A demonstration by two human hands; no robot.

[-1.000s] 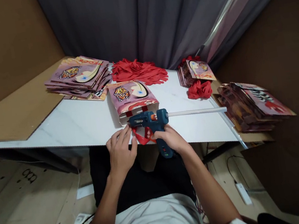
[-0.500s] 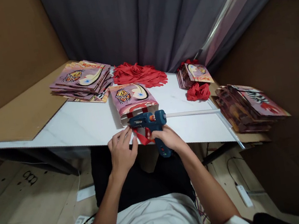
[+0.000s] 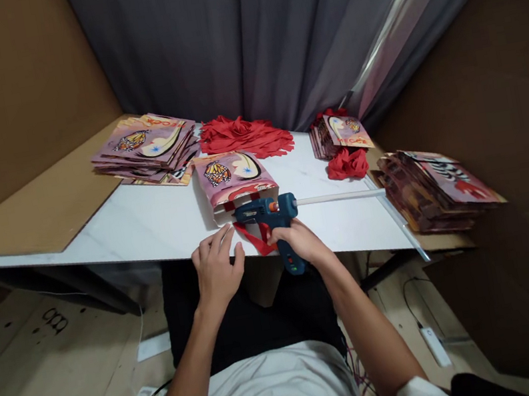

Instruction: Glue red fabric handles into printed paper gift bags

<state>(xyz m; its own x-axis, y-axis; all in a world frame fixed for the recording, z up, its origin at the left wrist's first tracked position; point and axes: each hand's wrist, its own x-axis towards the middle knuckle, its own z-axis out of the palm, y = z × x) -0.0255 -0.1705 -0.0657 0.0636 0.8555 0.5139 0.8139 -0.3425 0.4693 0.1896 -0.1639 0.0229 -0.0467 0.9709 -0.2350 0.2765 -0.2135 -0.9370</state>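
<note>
A printed paper bag [image 3: 235,174] with a butterfly picture lies on its side on the white table, its mouth towards me. My right hand [image 3: 299,239] is wrapped round the grip of a dark blue hot glue gun [image 3: 261,210], which has a long pale glue stick [image 3: 338,196] jutting from its rear. The gun's nozzle is at the left part of the bag's mouth. A red ribbon [image 3: 253,237] trails from there, under the gun, to the table's front edge. Flat at that edge, just below the bag's mouth, my left hand [image 3: 217,263] has its fingers stretched out.
Folded bags [image 3: 147,146] are stacked at the back left, beside a heap of red ribbons [image 3: 244,137]. At the back right stand more bags [image 3: 342,134] with a red ribbon bundle [image 3: 347,164]. Another bag stack [image 3: 430,190] sits at the right edge. Cardboard panels [image 3: 12,85] flank the table.
The glue gun has shifted slightly right, its nozzle drawing away from my left fingertips. My left hand and the bag stay nearly where they were; the camera view has shifted slightly.
</note>
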